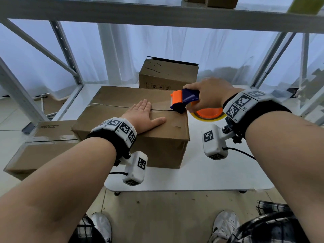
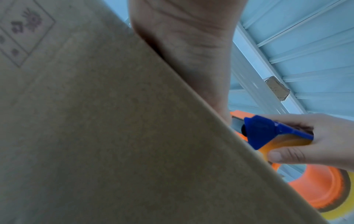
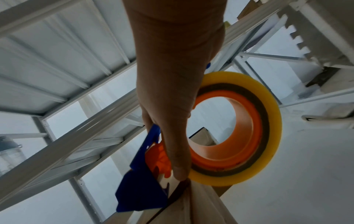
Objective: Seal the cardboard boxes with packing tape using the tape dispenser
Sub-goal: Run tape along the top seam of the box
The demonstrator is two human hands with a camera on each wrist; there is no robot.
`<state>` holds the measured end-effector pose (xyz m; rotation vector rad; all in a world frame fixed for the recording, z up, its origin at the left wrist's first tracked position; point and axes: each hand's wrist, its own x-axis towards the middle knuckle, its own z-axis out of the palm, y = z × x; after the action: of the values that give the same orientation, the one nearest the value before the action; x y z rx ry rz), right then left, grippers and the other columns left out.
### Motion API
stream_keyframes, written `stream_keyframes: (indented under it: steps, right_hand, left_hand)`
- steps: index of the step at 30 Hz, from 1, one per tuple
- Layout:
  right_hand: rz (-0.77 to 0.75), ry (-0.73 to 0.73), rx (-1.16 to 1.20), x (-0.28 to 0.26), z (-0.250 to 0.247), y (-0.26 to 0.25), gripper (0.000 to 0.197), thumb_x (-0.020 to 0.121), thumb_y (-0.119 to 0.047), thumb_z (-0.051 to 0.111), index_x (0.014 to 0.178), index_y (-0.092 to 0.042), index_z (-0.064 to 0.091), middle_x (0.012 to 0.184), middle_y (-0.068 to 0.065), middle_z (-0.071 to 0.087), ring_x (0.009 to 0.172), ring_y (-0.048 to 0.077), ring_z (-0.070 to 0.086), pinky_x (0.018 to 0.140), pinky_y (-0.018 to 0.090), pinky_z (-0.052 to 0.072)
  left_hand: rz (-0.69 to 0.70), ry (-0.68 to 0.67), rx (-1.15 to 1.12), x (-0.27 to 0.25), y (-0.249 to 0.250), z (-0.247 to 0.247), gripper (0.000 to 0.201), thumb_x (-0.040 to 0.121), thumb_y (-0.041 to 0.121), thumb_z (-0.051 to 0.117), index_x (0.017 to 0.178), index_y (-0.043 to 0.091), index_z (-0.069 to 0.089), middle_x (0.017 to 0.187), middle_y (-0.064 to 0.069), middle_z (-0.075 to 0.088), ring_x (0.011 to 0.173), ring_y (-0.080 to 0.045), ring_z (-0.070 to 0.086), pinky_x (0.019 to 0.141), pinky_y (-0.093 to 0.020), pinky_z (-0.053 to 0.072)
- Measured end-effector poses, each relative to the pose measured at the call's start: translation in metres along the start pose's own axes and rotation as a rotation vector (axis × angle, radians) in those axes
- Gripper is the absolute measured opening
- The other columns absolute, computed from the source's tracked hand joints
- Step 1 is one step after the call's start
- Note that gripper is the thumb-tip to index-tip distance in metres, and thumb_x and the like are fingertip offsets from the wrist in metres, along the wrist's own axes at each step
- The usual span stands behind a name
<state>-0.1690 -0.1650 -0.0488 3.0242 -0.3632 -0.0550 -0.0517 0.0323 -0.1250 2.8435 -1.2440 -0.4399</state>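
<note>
Left hand [image 1: 142,115] lay flat, fingers straight, on box [image 1: 163,148] at frame centre; right hand [image 1: 208,94] gripped tape dispenser [image 1: 184,99] at seam's right end.

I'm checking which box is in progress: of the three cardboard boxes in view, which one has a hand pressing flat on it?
The large box in the middle of the white table; the left hand presses its top flaps.

The left grip [image 1: 142,115] lies flat across the box [image 1: 133,123] seam, in the path of the tape dispenser [image 1: 184,100] at the right edge. A second box [image 1: 168,74] stands just behind, and a shelf beam [image 1: 157,13] crosses overhead; bare worktop [image 1: 219,172] lies open to the right and front.
</note>
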Motion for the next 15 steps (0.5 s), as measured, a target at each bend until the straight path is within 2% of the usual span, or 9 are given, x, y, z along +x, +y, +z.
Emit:
stream_keyframes:
  steps: [4, 7, 11, 15]
  right_hand:
    - [0.033, 0.016, 0.039, -0.01, 0.011, 0.006, 0.065, 0.074, -0.053, 0.071, 0.131, -0.04, 0.044, 0.095, -0.009, 0.051, 0.093, 0.016, 0.049, 0.081, 0.034, 0.045]
    - [0.04, 0.031, 0.091, -0.012, 0.014, 0.006, 0.067, 0.074, -0.05, 0.073, 0.133, -0.038, 0.044, 0.093, -0.011, 0.048, 0.09, 0.015, 0.046, 0.084, 0.037, 0.046]
    - [0.018, 0.034, 0.089, -0.01, 0.009, 0.009, 0.065, 0.075, -0.051, 0.071, 0.133, -0.038, 0.045, 0.095, -0.01, 0.051, 0.095, 0.016, 0.048, 0.083, 0.037, 0.046]
    - [0.011, 0.042, 0.024, -0.005, 0.001, 0.011, 0.066, 0.074, -0.053, 0.071, 0.133, -0.04, 0.044, 0.103, -0.004, 0.056, 0.101, 0.02, 0.052, 0.082, 0.036, 0.044]
  left_hand:
    - [-0.026, 0.01, 0.004, 0.003, 0.005, -0.001, 0.095, 0.086, 0.075, 0.022, 0.152, 0.012, -0.003, 0.16, -0.005, -0.007, 0.147, -0.016, -0.004, 0.12, -0.033, -0.001]
    - [-0.064, 0.035, -0.002, 0.005, 0.012, 0.0, 0.096, 0.086, 0.076, 0.022, 0.152, 0.012, -0.003, 0.16, -0.005, -0.005, 0.147, -0.017, -0.002, 0.12, -0.034, 0.001]
    - [-0.06, 0.072, -0.024, 0.005, 0.009, 0.002, 0.098, 0.083, 0.079, 0.025, 0.153, 0.015, 0.001, 0.161, -0.003, -0.001, 0.147, -0.016, 0.0, 0.12, -0.035, 0.001]
    - [-0.026, 0.113, -0.009, 0.006, 0.006, 0.002, 0.098, 0.082, 0.079, 0.028, 0.153, 0.014, 0.009, 0.161, -0.001, 0.002, 0.147, -0.013, -0.002, 0.119, -0.034, -0.002]
